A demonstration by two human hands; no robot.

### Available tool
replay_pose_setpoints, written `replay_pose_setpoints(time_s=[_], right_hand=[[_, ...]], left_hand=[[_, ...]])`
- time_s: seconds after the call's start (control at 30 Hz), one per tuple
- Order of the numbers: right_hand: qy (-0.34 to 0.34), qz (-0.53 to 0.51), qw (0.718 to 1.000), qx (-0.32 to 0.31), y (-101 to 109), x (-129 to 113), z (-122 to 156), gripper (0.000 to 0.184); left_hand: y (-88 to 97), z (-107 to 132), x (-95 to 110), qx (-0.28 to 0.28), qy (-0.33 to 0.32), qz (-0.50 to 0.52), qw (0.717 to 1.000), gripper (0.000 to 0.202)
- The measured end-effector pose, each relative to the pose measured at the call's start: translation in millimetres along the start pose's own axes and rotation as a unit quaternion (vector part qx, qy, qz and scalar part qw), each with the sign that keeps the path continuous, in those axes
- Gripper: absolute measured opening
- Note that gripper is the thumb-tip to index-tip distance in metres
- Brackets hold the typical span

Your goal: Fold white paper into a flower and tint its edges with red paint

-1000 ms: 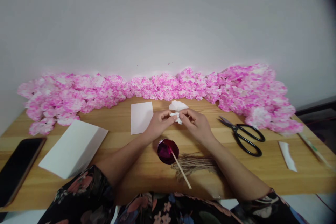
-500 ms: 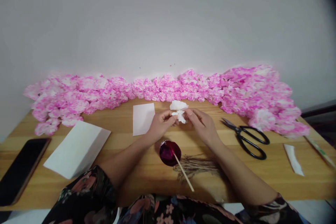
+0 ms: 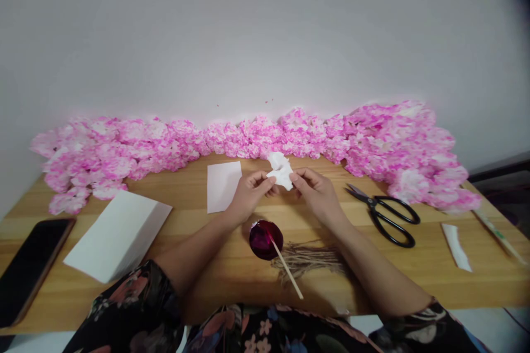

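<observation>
A small white tissue-paper flower (image 3: 280, 170) is held just above the wooden table (image 3: 199, 231), near its middle. My left hand (image 3: 247, 197) pinches its left side and my right hand (image 3: 315, 192) pinches its right side, fingers closed on the ruffled paper. Close in front of my wrists stands a small cup of dark red dye (image 3: 265, 239) with a wooden stick (image 3: 287, 270) leaning out of it. A bundle of brown twine pieces (image 3: 308, 258) lies beside the cup, under my right forearm.
A long row of pink-and-white paper flowers (image 3: 256, 140) lines the wall. A white paper sheet (image 3: 223, 186) and a larger stack (image 3: 118, 235) lie left, with a black phone (image 3: 31, 265) at the left edge. Black scissors (image 3: 385, 213), a paper scrap (image 3: 454, 245) and a stick (image 3: 497, 234) lie right.
The white flower has been turned and lifted slightly between my fingers. My hands stay in the same spot.
</observation>
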State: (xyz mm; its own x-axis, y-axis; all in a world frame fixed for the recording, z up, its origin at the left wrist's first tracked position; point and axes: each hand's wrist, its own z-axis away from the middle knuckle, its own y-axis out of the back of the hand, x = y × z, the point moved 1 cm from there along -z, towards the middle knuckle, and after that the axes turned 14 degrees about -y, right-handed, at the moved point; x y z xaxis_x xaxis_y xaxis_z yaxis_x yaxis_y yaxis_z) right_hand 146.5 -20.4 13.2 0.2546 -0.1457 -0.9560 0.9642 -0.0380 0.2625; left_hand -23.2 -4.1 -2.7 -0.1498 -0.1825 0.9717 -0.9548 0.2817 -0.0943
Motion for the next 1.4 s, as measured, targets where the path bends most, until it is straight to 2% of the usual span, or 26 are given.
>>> replay_pose_setpoints(time_s=[0.1,0.23,0.37,0.53,0.67,0.83,0.93,1.03,1.17,1.4], right_hand=[[-0.044,-0.065,0.997,-0.027,-0.3,2.5,-2.5,0.029],[-0.035,-0.066,0.997,-0.03,-2.9,0.7,-0.6,0.022],[0.033,0.021,0.999,-0.004,-5.8,-4.8,5.7,0.013],[0.163,0.171,0.97,0.051,-5.5,-7.8,10.9,0.01],[0.215,0.193,0.956,0.051,-3.7,-6.7,10.0,0.013],[0.176,0.158,0.971,0.045,-1.0,-8.3,6.9,0.013],[0.124,0.12,0.984,0.037,0.5,-9.5,5.9,0.013],[0.105,0.098,0.989,0.033,0.7,-9.3,5.4,0.013],[0.118,0.119,0.985,0.034,-1.3,-7.9,5.5,0.011],[0.192,0.169,0.966,0.028,-4.6,-9.1,8.2,0.014]], left_hand=[[1.3,-1.3,-3.9,0.004,0.015,0.075,0.997,0.03],[1.5,-0.7,-5.0,-0.016,0.008,0.088,0.996,0.033],[0.1,0.7,-0.2,-0.035,-0.016,-0.012,0.999,0.043],[-1.2,3.7,-1.1,-0.053,-0.033,-0.128,0.99,0.03],[0.7,5.4,-3.0,-0.06,-0.041,-0.212,0.975,0.038],[1.8,5.8,0.1,-0.086,-0.058,-0.243,0.964,0.049],[2.3,5.7,2.0,-0.08,-0.065,-0.222,0.97,0.05],[3.0,5.8,4.4,-0.07,-0.073,-0.217,0.971,0.048],[2.7,6.2,8.5,-0.054,-0.086,-0.253,0.962,0.04],[-2.0,5.6,9.9,-0.039,-0.096,-0.384,0.918,0.025]])
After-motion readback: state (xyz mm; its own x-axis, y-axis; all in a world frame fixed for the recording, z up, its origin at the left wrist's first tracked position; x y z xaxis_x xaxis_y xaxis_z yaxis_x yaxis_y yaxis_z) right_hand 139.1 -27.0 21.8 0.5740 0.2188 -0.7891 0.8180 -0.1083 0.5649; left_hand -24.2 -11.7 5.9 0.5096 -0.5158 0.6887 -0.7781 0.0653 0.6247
